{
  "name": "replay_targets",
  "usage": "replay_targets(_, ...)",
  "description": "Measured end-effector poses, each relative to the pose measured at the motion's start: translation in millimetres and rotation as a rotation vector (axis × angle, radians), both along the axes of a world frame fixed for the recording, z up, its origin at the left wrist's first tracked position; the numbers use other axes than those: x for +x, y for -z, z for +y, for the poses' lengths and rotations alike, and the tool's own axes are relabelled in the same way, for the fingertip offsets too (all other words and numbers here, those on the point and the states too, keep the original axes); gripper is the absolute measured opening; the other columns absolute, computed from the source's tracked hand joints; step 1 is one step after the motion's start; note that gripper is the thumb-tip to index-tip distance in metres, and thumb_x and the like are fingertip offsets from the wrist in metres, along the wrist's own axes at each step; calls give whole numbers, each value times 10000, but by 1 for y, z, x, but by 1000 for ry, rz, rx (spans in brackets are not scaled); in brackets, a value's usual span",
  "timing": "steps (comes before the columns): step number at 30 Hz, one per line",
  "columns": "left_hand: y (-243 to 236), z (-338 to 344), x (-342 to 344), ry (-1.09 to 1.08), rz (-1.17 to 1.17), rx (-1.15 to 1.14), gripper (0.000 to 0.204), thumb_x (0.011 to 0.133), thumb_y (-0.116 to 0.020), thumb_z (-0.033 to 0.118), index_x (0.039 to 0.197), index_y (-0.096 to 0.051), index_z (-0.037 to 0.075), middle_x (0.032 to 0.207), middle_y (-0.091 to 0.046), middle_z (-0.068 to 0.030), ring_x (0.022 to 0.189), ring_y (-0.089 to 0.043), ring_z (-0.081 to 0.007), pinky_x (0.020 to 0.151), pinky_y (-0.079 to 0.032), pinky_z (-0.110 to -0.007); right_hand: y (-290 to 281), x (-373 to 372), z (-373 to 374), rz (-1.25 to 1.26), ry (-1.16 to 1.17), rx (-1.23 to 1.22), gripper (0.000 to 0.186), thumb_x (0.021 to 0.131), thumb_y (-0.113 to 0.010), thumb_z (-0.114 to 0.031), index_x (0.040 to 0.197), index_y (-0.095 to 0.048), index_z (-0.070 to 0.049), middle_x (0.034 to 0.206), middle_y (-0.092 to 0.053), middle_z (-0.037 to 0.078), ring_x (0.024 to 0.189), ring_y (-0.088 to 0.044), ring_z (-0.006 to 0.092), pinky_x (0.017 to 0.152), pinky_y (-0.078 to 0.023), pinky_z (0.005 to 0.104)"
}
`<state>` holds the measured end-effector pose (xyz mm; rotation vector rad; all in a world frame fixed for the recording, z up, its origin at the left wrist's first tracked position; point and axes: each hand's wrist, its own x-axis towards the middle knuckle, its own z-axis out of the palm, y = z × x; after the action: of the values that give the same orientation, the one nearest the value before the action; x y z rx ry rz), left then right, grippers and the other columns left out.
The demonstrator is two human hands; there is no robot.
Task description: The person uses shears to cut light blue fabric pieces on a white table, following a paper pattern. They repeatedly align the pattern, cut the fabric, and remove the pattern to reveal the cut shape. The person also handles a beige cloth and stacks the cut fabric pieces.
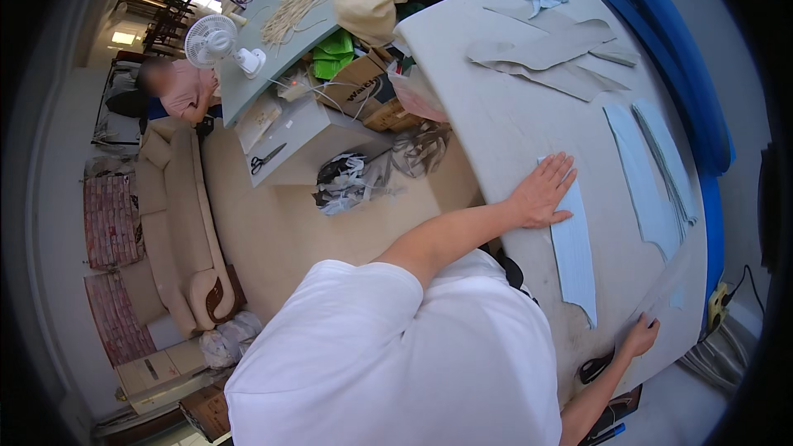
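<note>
My left hand [545, 194] lies flat, fingers stretched out, on a long light blue fabric piece [574, 268] near the table's left edge. Lower right, the fingers of my right hand [638, 337] are closed on the end of a thin pale grey strip [663, 287], which slants up toward the table's right side. Beside that strip is another light blue fabric piece [636, 173], next to a narrow stack of blue pieces [667, 167]. Black-handled scissors [595, 368] lie left of my right hand, partly hidden.
Grey cut pieces [562, 54] and a knotted blue scrap [545, 0] lie at the table's far end. A blue padded edge [698, 99] runs along the right. Leftward are a low cabinet with scissors [268, 158], a fan [212, 40], a sofa [169, 223] and a seated person [186, 87].
</note>
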<state>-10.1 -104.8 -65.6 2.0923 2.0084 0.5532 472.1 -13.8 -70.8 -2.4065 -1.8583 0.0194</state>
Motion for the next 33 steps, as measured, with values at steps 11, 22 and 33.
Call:
replay_targets(11,-9,-5,-5,7,-65,-10,841,918,-536,515,1490,-317,-62,1588,-226,-275,1493,-177,-417,1227,-122,-505,-119,-118,-51,662,-448,90,244,1001,-605,-200,963,-609,41,686,-543,54,634,-440,142,575,-413,309)
replay_targets(22,-20,-24,-13,-82,-78,131,663,899,-635,259,1431,-413,-68,1510,-370,-271,1418,-332,-428,1185,-244,-509,-105,-191,-60,1084,-355,-707,195,932,-674,-160,808,-600,-29,715,-453,-98,666,-365,34,559,-318,253)
replay_targets(33,-22,-61,-8,-40,-191,122,587,881,-623,111,1413,-439,-58,1504,-387,-223,1375,-381,-398,1140,-329,-469,-68,-215,-42,1043,-322,-956,176,959,-656,-151,959,-694,21,799,-612,-58,692,-493,34,618,-424,248)
